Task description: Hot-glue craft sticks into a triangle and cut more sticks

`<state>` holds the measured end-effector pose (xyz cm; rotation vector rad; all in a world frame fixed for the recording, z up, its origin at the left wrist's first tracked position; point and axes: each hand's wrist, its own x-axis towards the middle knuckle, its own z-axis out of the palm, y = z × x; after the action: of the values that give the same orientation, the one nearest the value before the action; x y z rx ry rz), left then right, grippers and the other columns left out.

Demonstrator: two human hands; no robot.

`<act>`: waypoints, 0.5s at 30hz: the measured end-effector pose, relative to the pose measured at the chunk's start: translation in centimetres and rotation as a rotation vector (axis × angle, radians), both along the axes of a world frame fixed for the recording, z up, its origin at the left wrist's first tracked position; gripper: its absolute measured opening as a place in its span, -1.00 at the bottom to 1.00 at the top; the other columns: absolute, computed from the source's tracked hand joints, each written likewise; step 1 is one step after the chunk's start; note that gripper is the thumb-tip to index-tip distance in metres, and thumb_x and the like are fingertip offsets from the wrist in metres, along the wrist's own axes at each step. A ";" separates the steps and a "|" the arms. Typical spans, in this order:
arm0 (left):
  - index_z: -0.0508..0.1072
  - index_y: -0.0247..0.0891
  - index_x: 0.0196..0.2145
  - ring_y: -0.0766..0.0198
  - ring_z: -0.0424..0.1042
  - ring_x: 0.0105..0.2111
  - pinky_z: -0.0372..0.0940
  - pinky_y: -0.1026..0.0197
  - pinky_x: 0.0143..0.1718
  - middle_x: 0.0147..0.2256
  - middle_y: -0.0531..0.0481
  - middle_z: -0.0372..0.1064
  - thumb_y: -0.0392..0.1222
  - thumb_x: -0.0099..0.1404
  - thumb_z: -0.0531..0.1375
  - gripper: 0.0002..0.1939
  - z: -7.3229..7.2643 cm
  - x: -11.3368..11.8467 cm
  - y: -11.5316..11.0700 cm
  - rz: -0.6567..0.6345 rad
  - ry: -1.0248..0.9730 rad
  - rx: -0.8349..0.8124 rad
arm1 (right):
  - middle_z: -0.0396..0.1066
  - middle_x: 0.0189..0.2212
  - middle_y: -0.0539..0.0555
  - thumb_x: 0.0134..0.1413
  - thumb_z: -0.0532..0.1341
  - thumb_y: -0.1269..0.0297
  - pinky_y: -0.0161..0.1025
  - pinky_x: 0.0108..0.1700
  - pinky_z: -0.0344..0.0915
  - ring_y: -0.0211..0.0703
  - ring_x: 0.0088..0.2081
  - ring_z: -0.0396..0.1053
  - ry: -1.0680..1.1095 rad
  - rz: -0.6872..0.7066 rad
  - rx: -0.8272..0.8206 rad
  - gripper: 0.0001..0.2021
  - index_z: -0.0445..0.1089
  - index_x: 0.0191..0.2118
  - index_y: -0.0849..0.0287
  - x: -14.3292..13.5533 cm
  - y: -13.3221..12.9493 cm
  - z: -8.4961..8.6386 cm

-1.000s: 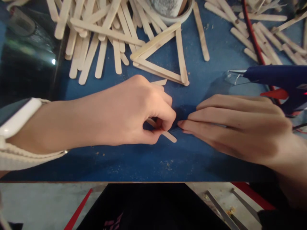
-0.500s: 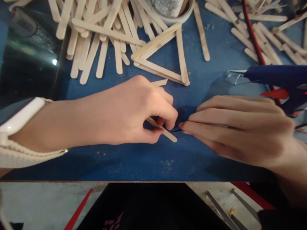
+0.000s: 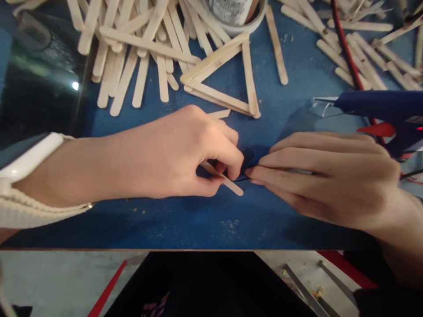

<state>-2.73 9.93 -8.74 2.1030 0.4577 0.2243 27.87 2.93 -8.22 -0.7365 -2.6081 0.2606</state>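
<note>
My left hand (image 3: 194,152) is closed on a wooden craft stick (image 3: 235,186), pinching it between thumb and fingers. The stick slants low over the blue tabletop, its rounded end sticking out towards me. My right hand (image 3: 325,180) has its fingertips pinched round a thin black rod-like thing (image 3: 242,179), whose visible end reaches the stick; what kind it is I cannot make out. Just beyond my left hand lies a craft stick piece with a slanted end (image 3: 220,114), partly covered by the hand. A triangle of craft sticks (image 3: 218,97) lies farther back.
A pile of craft sticks (image 3: 142,79) spreads at the back left, beside a dark glossy panel (image 3: 39,88). At the back stands a round container (image 3: 254,26). A blue glue gun (image 3: 370,103) lies right, near a red cable (image 3: 350,57) and more sticks (image 3: 370,61).
Hardly anything differs. Both hands keep their pinch, and the stick and the black thing stay in place; the right hand's wrist and knuckles have shifted very slightly left.
</note>
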 end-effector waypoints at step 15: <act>0.76 -0.07 -0.22 0.21 0.58 -0.27 0.37 0.16 -0.21 -0.21 0.02 0.70 -0.39 0.47 0.32 -0.74 0.7 0.5 -0.3 0.006 0.013 0.020 | 0.60 -0.35 -0.06 0.75 0.22 0.45 -0.08 -0.38 0.52 -0.20 -0.40 0.58 0.041 0.001 -0.037 -0.72 0.57 -0.13 0.07 -1.2 0.1 0.2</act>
<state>-2.21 9.64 -8.09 2.1241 0.4719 0.2199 26.70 3.05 -8.06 -0.7349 -2.5716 0.3221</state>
